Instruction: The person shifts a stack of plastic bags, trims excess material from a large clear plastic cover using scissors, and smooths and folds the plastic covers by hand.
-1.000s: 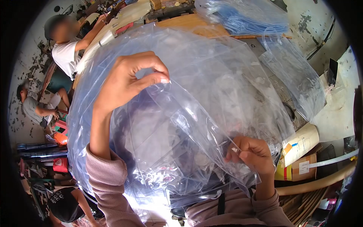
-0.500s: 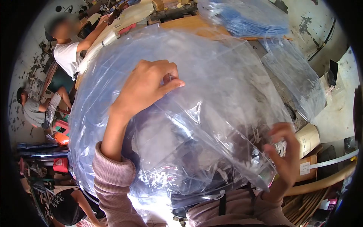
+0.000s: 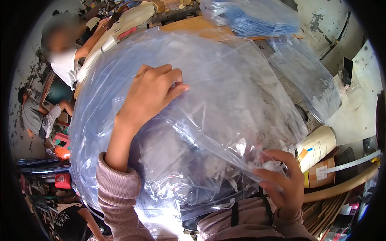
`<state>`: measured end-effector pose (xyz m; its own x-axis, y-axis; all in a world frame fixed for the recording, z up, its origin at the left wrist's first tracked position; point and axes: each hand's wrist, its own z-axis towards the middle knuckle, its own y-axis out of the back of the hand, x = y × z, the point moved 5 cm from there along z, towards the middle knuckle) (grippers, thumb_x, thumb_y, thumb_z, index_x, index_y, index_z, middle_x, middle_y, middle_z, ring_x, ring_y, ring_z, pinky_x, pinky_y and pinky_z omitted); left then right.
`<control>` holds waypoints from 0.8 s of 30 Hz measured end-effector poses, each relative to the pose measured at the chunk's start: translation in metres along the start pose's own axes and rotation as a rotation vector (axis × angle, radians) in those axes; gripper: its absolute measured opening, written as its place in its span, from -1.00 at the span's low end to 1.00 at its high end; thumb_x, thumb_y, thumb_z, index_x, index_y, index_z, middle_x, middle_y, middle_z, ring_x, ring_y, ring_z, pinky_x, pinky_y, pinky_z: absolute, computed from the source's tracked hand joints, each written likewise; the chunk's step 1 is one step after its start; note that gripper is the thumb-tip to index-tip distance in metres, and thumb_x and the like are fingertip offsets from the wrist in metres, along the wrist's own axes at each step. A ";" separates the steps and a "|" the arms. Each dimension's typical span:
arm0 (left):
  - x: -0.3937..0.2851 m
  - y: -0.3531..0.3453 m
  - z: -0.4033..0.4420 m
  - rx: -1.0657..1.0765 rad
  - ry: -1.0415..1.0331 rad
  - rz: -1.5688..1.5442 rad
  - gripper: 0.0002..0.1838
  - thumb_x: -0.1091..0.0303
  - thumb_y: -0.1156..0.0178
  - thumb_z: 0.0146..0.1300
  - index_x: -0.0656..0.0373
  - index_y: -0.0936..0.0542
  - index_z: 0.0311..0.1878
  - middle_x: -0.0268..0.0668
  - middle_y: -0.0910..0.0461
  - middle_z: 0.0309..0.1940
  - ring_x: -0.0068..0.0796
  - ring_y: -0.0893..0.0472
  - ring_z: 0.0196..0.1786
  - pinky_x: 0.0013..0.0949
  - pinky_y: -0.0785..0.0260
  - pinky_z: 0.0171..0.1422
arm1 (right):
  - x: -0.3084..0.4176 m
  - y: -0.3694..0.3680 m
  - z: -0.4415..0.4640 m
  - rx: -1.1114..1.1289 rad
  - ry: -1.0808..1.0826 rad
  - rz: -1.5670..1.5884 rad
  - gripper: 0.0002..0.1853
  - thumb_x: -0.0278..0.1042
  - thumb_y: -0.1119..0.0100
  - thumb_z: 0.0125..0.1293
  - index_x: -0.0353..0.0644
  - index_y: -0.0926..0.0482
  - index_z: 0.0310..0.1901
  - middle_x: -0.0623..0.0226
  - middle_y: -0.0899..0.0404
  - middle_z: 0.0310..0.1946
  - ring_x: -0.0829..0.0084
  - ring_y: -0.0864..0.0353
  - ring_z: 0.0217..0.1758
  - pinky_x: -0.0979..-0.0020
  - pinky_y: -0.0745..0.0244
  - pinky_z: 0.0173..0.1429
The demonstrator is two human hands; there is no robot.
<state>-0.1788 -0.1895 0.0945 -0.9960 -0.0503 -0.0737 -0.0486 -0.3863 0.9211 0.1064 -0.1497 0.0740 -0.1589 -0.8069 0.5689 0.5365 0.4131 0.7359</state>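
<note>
Left hand: fingers pinched on clear plastic sheeting, heaped before the wearer. Right hand: fingers bent at its near-right fold; I cannot confirm grip. Beyond: wooden tabletop, stacked bluish film, peeling wall.

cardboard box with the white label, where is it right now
In the head view, the cardboard box is at the lower right, just below the cream roll and right of the right hand.
</note>
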 end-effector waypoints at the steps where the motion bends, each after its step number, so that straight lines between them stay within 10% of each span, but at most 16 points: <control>1: 0.001 0.000 0.000 0.008 -0.005 -0.031 -0.78 0.22 -0.26 0.14 0.17 -0.53 -0.40 -0.27 -0.49 -0.53 -0.26 -0.51 -0.45 -0.29 -0.27 -0.15 | -0.013 -0.006 -0.001 0.032 -0.083 0.208 -0.66 -0.45 -0.32 -0.02 -0.18 -0.65 -0.12 0.13 -0.46 0.03 0.18 -0.53 0.02 0.27 -0.46 0.04; 14: 0.003 0.006 0.001 0.146 -0.098 -0.588 -0.67 0.18 -0.28 0.14 0.18 -0.54 -0.12 -0.21 -0.56 -0.16 -0.31 -0.55 -0.07 -0.24 -0.32 0.07 | -0.046 -0.029 -0.003 0.108 -0.219 0.628 -0.80 -0.49 -0.24 0.12 -0.32 -0.66 -0.19 0.22 -0.61 -0.24 0.42 -0.60 -0.17 0.44 -0.47 -0.05; 24: -0.034 0.007 -0.010 0.285 -0.255 -0.122 -0.60 0.34 -0.27 0.08 0.03 -0.57 0.05 -0.43 -0.54 0.12 -0.35 -0.50 0.16 -0.04 -0.21 0.35 | -0.051 -0.011 -0.016 -0.164 -0.353 0.863 -0.87 -0.52 -0.20 0.18 -0.35 -0.61 -0.24 0.16 -0.63 -0.33 0.42 -0.63 -0.20 0.45 -0.48 -0.12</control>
<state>-0.1450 -0.1995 0.1001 -0.9665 0.2245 -0.1245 -0.1506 -0.1029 0.9832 0.1221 -0.1198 0.0304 0.1203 -0.0647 0.9906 0.6915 0.7214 -0.0368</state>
